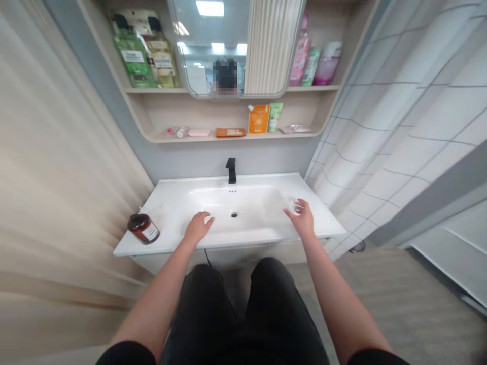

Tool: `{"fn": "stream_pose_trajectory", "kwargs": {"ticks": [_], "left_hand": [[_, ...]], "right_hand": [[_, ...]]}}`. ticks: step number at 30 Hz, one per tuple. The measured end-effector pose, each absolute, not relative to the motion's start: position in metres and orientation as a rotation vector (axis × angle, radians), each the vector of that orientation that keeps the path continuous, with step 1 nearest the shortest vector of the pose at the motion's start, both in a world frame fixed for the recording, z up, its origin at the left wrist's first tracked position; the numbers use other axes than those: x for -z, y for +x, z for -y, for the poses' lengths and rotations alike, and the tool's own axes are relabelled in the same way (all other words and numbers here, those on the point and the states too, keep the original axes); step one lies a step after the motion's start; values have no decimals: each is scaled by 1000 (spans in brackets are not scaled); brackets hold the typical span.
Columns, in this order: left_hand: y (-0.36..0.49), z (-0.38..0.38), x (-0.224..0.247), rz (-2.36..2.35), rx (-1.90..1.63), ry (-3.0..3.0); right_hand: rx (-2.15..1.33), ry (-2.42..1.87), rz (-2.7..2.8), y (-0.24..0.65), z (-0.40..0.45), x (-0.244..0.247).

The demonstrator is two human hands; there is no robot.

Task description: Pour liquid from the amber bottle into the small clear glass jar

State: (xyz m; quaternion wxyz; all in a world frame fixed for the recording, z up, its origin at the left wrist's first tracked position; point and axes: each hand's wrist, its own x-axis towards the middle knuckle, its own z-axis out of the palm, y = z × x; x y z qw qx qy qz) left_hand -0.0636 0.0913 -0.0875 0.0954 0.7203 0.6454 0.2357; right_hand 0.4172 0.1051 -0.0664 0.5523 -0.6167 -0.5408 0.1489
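So the right hand is pinching a small see-through object in a narrow grip between thumb and fingers, over the right side of the white washbasin. It's too blurry to say exactly what the thing is. The left hand rests on the near edge of the basin, fingers lying fairly flat and spread a bit, and I can't make out anything in it. The drain sits between the two hands, with the black faucet at the back. An amber labeled bottle lies on the left corner of the counter, a little way left of the left hand. Up on the shelf there's an orange packet and a pink soap dish.
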Motion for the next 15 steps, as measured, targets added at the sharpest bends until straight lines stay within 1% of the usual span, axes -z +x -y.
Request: {"fn": "stream_pose_trajectory", "kwargs": {"ticks": [3,6,10,15], "left_hand": [[-64,-95,87,-1919,-649,2110],[-63,-94,85,-1902,-634,2115],[-63,-92,83,-1895,-641,2092],[-64,-93,84,-1914,-639,2072]], "right_hand": [[-253,-1614,1204,472,-106,75],[-220,-1714,1132,502,-109,88],[-221,-1746,1094,508,-112,100],[-177,-1822,1061,496,-108,97]]}}
